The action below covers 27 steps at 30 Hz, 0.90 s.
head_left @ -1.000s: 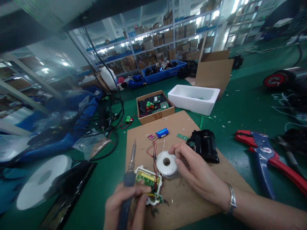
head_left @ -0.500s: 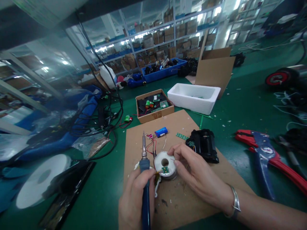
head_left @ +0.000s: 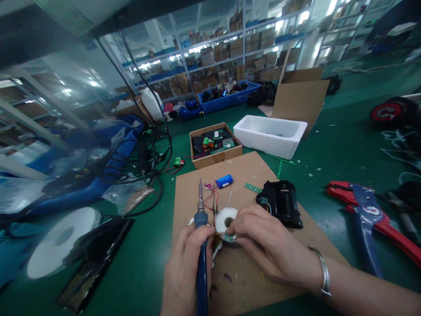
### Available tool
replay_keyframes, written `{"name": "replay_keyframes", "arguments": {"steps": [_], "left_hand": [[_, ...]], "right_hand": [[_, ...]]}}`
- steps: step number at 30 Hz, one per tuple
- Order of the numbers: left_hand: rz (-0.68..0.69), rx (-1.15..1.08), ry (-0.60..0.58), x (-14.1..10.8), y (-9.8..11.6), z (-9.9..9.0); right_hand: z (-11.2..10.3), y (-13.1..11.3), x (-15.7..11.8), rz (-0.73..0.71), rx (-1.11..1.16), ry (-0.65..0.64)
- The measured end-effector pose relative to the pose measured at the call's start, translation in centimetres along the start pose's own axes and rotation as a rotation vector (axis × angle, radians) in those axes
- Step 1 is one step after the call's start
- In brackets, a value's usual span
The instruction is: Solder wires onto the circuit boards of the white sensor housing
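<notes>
My left hand is closed around a soldering iron with a dark blue handle, its metal tip pointing up and away. Thin wires run from its thumb and fingertip toward a small green circuit board. With thumb and fingers, my right hand pinches the board's right end, tilting it at the front edge of a white solder spool. Beyond the spool, red and black wires lead to a blue battery pack. A black plastic housing sits right of these.
A cardboard sheet covers the green bench. Behind it stand a carton of parts and a white foam box. Red-and-blue wire strippers lie right; a white reel and black cables are left.
My right hand has moved left from the spool's right edge and taken hold of the circuit board, which lay flat on the spool and is now tilted. The left hand keeps the soldering iron.
</notes>
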<state>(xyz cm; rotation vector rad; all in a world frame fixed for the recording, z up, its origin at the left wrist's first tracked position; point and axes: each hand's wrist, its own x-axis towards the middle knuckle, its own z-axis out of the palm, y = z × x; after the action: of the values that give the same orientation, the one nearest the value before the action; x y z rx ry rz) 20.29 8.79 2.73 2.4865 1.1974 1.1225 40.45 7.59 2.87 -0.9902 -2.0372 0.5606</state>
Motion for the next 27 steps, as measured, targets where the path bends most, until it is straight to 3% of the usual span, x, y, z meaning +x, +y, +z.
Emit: {"name": "replay_keyframes", "arguments": {"steps": [4, 7, 13, 17, 20, 27], "left_hand": [[-0.065, 0.027, 0.157, -0.5, 1.5, 0.3], [-0.040, -0.005, 0.244, -0.7, 2.7, 1.1], [-0.036, 0.041, 0.196, -0.2, 2.7, 2.5], [-0.083, 0.064, 0.197, -0.2, 2.4, 2.3], [-0.069, 0.062, 0.125, -0.2, 2.2, 1.7], [-0.455, -0.172, -0.003, 0.5, 2.9, 0.9]], "right_hand": [[0.2, -0.2, 0.0, -0.012, -0.039, -0.014], [0.1, -0.4, 0.0, -0.002, -0.033, 0.005], [0.0, -0.5, 0.2, 0.052, 0.055, 0.031], [0.1, -0.5, 0.1, 0.069, 0.066, 0.038], [0.0, -0.6, 0.1, 0.076, 0.067, 0.053], [0.2, -0.6, 0.2, 0.083, 0.102, 0.091]]}}
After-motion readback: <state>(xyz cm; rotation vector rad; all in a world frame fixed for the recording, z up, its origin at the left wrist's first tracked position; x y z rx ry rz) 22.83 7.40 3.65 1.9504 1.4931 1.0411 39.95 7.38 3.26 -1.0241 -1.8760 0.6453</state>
